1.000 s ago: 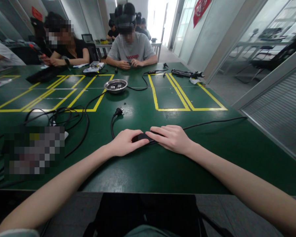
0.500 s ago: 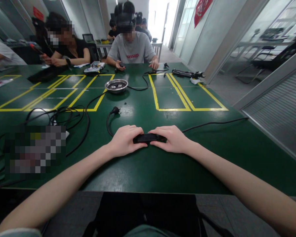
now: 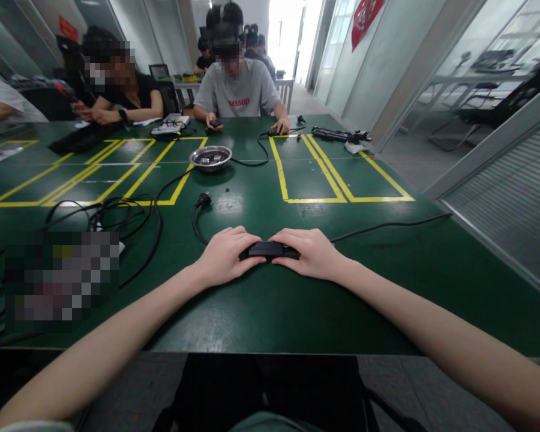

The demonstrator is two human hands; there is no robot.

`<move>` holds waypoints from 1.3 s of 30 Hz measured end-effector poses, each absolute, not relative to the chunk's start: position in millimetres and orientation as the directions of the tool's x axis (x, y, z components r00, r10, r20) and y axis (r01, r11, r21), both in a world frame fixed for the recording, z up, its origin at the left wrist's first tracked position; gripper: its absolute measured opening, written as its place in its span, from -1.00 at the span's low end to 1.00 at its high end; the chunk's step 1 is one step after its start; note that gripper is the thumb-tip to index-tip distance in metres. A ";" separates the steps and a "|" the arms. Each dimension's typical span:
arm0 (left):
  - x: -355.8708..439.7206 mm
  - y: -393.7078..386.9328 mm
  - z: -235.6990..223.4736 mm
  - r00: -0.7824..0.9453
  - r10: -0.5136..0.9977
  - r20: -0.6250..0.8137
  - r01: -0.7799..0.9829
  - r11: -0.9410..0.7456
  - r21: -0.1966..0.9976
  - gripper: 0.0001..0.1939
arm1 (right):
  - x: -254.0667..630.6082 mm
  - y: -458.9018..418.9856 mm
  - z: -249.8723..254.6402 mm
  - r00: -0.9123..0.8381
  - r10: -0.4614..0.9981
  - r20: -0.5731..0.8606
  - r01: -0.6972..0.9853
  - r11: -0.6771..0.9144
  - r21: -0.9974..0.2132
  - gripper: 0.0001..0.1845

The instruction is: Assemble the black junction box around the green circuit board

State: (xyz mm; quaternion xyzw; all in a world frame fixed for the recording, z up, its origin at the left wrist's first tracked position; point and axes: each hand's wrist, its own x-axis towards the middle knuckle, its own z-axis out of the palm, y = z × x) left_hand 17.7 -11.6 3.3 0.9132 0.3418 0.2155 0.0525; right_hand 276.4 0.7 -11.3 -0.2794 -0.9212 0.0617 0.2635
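A flat black power adapter (image 3: 266, 248) lies on the green table (image 3: 274, 306) in front of me. My left hand (image 3: 225, 257) grips its left end with curled fingers. My right hand (image 3: 309, 253) grips its right end the same way. One black cable runs from the adapter to the right (image 3: 387, 225). Another loops left and back to a black plug (image 3: 203, 200) lying on the table.
A metal bowl (image 3: 210, 157) with small parts stands mid-table among yellow tape outlines (image 3: 317, 180). A tangle of black cables (image 3: 108, 216) lies at the left. Two people sit at the far edge, their hands on small items. A black tool (image 3: 339, 134) lies far right.
Both hands went from lying flat over the adapter to gripping its ends. The plug and its cable loop shifted a little to the left.
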 end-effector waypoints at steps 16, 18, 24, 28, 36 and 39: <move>17.9 -12.1 8.8 0.684 0.640 0.350 0.570 -0.768 0.291 -0.68 | 274.6 -4.4 -7.2 -0.701 0.535 0.472 0.468 0.844 -0.262 -0.83; 17.4 -12.3 9.1 0.695 0.631 0.345 0.566 -0.776 0.279 -0.65 | 275.4 -3.6 -6.5 -0.707 0.540 0.457 0.476 0.841 -0.258 -0.83; 16.2 -11.6 7.3 0.678 0.642 0.359 0.607 -0.764 0.220 -0.57 | 278.2 -0.5 -2.3 -0.759 0.485 0.435 0.459 0.872 -0.171 -0.61; 16.5 -10.0 3.0 0.658 0.673 0.337 0.610 -0.739 0.285 -0.58 | 278.5 -1.4 -2.5 -0.834 0.393 0.387 0.434 0.901 0.020 -0.50; 14.7 -11.4 4.9 0.564 0.613 0.553 0.593 -0.767 0.246 -0.50 | 306.3 22.9 -3.2 -0.548 0.592 0.592 0.667 0.736 -0.119 -0.49; 13.2 -12.0 5.1 0.586 0.602 0.542 0.570 -0.782 0.253 -0.58 | 337.8 44.1 4.0 -0.254 0.682 0.686 0.760 0.579 -0.294 -0.49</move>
